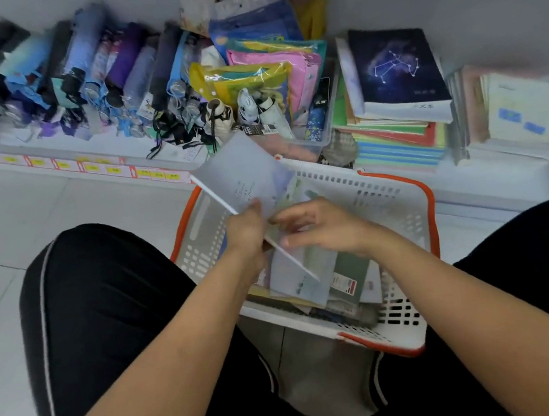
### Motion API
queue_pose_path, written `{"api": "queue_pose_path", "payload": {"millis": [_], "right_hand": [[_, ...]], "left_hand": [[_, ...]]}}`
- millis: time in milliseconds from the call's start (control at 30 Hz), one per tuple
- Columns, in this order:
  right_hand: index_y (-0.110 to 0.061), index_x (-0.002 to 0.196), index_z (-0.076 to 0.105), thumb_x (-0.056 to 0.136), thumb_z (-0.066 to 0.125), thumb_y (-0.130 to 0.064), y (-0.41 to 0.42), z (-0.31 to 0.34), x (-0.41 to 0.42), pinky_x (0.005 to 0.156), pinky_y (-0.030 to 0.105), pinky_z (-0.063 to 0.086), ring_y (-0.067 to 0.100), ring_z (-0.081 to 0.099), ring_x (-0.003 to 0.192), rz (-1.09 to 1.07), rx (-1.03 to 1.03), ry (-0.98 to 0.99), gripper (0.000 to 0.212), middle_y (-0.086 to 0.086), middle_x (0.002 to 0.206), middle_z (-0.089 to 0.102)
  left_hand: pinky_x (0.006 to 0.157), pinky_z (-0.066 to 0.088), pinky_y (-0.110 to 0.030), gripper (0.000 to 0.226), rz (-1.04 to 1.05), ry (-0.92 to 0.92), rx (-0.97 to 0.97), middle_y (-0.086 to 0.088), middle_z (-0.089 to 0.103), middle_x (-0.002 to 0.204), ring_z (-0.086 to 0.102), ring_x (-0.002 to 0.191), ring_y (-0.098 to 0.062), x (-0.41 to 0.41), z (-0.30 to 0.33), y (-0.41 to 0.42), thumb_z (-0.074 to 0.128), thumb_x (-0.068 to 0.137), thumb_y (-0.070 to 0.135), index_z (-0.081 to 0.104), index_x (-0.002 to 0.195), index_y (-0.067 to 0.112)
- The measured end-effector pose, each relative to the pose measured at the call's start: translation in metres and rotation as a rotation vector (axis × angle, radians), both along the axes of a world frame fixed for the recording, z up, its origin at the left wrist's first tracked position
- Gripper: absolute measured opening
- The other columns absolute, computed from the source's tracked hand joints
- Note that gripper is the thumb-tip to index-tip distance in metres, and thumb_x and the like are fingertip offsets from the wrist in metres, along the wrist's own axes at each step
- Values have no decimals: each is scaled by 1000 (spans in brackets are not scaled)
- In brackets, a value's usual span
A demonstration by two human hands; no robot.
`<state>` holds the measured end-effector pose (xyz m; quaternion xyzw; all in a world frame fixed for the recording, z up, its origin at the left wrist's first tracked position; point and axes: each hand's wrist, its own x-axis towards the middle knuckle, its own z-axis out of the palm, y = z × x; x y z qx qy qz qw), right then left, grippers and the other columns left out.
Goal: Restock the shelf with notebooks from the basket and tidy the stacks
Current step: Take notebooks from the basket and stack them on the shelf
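In the head view, the person crouches over a white basket [398, 193] with an orange rim, set on the floor right against the low shelf [171, 151]. The left hand [247, 236] grasps a pale grey-blue notebook [245, 173] by its lower corner, thumb on the cover, and holds it tilted above the basket's near-left side. The right hand [323, 224] hangs just beside it with fingers loosely spread, holding nothing, over the notebooks left in the basket [302, 273].

On the shelf, a stack of notebooks [396, 118] topped by a dark constellation cover stands behind the basket, with another stack of pale ones [512, 115] to its right. Folded umbrellas [87, 75] fill the left part, and plastic pouches [264, 68] sit in a clear bin between.

The step appears to be lifting one notebook out for the shelf. To do it well, the free hand should probably support the far edge so the thin book does not bend, and it should go flat on a stack of matching size, edges squared. The colourful lower layers of the constellation stack look fanned out and would need straightening.
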<state>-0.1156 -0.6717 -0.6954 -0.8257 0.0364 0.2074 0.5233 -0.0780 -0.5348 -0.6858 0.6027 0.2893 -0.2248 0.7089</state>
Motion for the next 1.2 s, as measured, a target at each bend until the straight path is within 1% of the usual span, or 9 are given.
{"api": "queue_pose_path", "payload": {"millis": [133, 267, 467, 667, 833, 900, 1000, 1100, 1200], "right_hand": [[-11, 142, 45, 69, 88, -35, -61, -73, 12, 97, 33, 46, 28, 53, 125, -251, -485, 285, 88, 10, 142, 52], [-20, 140, 46, 54, 95, -42, -55, -136, -9, 99, 31, 43, 26, 51, 129, -239, -318, 321, 101, 2, 140, 53], [-23, 148, 33, 33, 83, -75, -52, -176, -10, 109, 44, 40, 30, 39, 136, -201, -580, 297, 136, 2, 151, 37], [-18, 125, 59, 62, 88, -49, -53, -174, 2, 90, 35, 52, 24, 61, 110, -280, -498, 259, 77, 2, 127, 62], [-11, 131, 57, 94, 66, -26, -42, -144, 13, 76, 34, 55, 26, 62, 101, -310, -306, 284, 41, 7, 127, 60], [-10, 124, 60, 95, 64, -20, -39, -108, 24, 63, 37, 61, 27, 66, 86, -388, -262, 244, 31, 10, 116, 63], [-11, 115, 67, 93, 65, -19, -51, -35, 35, 56, 18, 48, 28, 65, 79, -394, -490, 7, 24, 13, 108, 66], [-16, 88, 69, 87, 67, -17, -73, 49, 33, 67, 28, 49, 35, 67, 87, -440, -564, -221, 2, 15, 95, 71], [-10, 83, 68, 87, 65, -7, -96, 111, 17, 51, 39, 59, 30, 68, 63, -603, -303, -321, 6, 14, 74, 68]], "left_hand": [[72, 59, -39, 18, -55, -51, 117, -3, 66, 93, 65, 78, -21, 12, -9, 5, 48, 102, 24, 56, 116, 16], [76, 59, -42, 26, -35, -99, 198, -7, 64, 108, 65, 89, -24, 7, -17, 9, 45, 102, 22, 52, 125, 12], [64, 57, -34, 31, -50, -94, 186, -8, 63, 108, 63, 81, -19, 9, -19, 15, 45, 103, 21, 49, 132, 11], [85, 57, -48, 33, -68, -100, 288, -1, 61, 89, 64, 84, -24, 8, -32, 18, 48, 101, 22, 50, 132, 9], [86, 56, -43, 38, -58, -130, 326, -13, 63, 115, 63, 98, -31, 9, -33, 19, 43, 101, 18, 47, 138, 6], [81, 52, -39, 35, -52, -195, 348, -11, 63, 110, 62, 96, -29, 11, -30, 23, 41, 101, 15, 51, 134, 8], [86, 52, -38, 36, 12, -290, 358, -9, 64, 114, 62, 102, -28, 19, -18, 34, 42, 99, 10, 53, 133, 8], [87, 53, -42, 33, 41, -321, 391, -13, 65, 115, 63, 104, -32, 29, -5, 47, 43, 97, 10, 56, 127, 4], [84, 54, -47, 29, 11, -340, 461, -16, 65, 110, 63, 100, -37, 36, 6, 57, 44, 99, 13, 57, 123, 3]]}}
